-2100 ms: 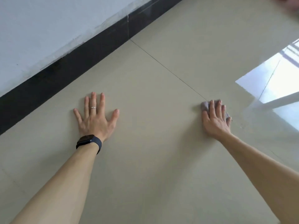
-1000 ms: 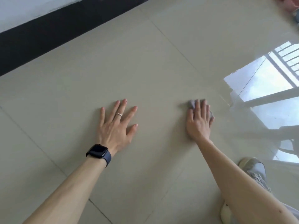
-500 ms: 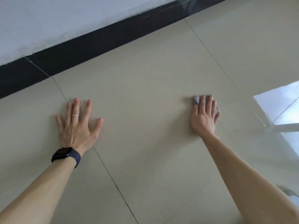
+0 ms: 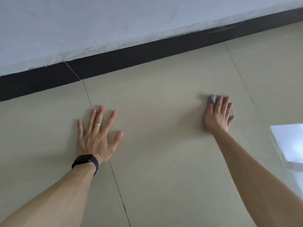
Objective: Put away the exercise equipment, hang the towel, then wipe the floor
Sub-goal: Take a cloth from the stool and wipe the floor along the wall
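My right hand lies flat on a small grey cloth and presses it against the beige tiled floor. Only the cloth's far edge and right corner show past my fingers. My left hand rests on the floor with fingers spread and straight, holding nothing. It wears a ring, and a dark watch sits on its wrist. The two hands are well apart on the floor, the left one beside a tile joint.
A black skirting board runs along the base of a white wall just beyond my hands. A bright window reflection shines on the floor at the right edge.
My right hand has kept sliding the cloth over the floor near the wall. My left hand has shifted its support spot. The view has swung toward the wall, and the shoe has left view.
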The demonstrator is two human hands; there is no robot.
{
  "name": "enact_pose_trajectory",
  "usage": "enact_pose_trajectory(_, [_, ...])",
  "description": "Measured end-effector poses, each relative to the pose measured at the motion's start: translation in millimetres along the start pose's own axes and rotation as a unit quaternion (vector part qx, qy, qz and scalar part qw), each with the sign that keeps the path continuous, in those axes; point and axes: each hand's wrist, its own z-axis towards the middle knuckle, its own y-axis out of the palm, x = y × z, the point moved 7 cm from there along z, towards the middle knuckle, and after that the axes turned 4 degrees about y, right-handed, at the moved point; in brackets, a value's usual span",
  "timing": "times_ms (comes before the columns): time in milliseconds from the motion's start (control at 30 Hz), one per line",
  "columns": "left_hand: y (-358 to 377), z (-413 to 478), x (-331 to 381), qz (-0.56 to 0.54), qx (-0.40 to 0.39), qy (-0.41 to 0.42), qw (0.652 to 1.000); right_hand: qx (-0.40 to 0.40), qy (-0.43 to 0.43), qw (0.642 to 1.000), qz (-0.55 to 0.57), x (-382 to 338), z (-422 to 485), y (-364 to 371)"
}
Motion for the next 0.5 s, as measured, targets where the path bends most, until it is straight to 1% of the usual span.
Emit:
enact_pose_trajectory(33, [0.1, 0.5, -0.3, -0.001, 0.004, 0.001, 1.0, 0.006, 0.07, 0.997, 0.021, -6.4, -1.2, 3.3])
enact_pose_trajectory(67, [-0.1, 0.7, 0.2, -0.001, 0.008, 0.004, 1.0, 0.01, 0.074, 0.997, 0.02, -21.7, -11.8, 10.6])
enact_pose_trajectory(100, [-0.3, 1.7, 0.0, -0.003, 0.009, 0.005, 1.0, 0.017, 0.008, 1.0, 0.0, -46.7, -28.0, 20.4])
enact_pose_trajectory(133, [-0.7, 3.0, -0.4, -0.004, 0.009, 0.007, 1.0, 0.011, -0.111, 0.993, -0.032, -75.2, -52.8, 34.6])
enact_pose_trajectory(167, [-0.7, 3.6, -0.3, -0.004, 0.007, 0.011, 1.0, -0.011, -0.258, 0.963, -0.073, -101.5, -82.9, 48.4])
enact_pose_trajectory(200, [-0.4, 4.0, 0.1, -0.002, 0.006, 0.014, 1.0, -0.049, -0.387, 0.913, -0.119, -116.9, -107.2, 60.5])
enact_pose_trajectory(233, [-0.4, 4.2, 0.7, 0.001, 0.007, 0.018, 1.0, -0.075, -0.483, 0.859, -0.153, -123.8, -114.1, 65.5])
enact_pose_trajectory(267, [0.2, 4.4, 0.3, 0.003, 0.007, 0.018, 1.0, -0.079, -0.535, 0.824, -0.167, -128.3, -102.1, 61.4])
enact_pose_trajectory(300, [0.3, 4.7, -0.7, 0.004, 0.007, 0.018, 1.0, -0.062, -0.534, 0.826, -0.17, -128.5, -76.2, 52.9])
enact_pose_trajectory(333, [0.2, 5.1, -1.2, 0.004, 0.008, 0.017, 1.0, -0.035, -0.484, 0.861, -0.156, -129.2, -41.6, 39.3])
enact_pose_trajectory(367, [-0.2, 5.7, -0.6, 0.005, 0.011, 0.017, 1.0, -0.013, -0.387, 0.913, -0.125, -127.1, 0.1, 24.6])
enact_pose_trajectory(400, [-0.6, 6.8, 0.7, 0.007, 0.014, 0.02, 1.0, -0.009, -0.254, 0.963, -0.092, -122.2, 39.2, 10.9])
enact_pose_trajectory(433, [-0.2, 6.5, 0.9, 0.007, 0.016, 0.018, 1.0, -0.017, -0.123, 0.99, -0.059, -119.9, 68.9, 2.8])
enact_pose_trajectory(467, [-0.1, 5.7, -0.1, 0.005, 0.019, 0.015, 1.0, -0.015, -0.02, 0.999, -0.033, -123.3, 85.6, -1.3])
enact_pose_trajectory(500, [0.6, 6.2, -0.7, 0.005, 0.023, 0.013, 1.0, -0.005, 0.046, 0.999, -0.015, -133.1, 92.5, -1.6])
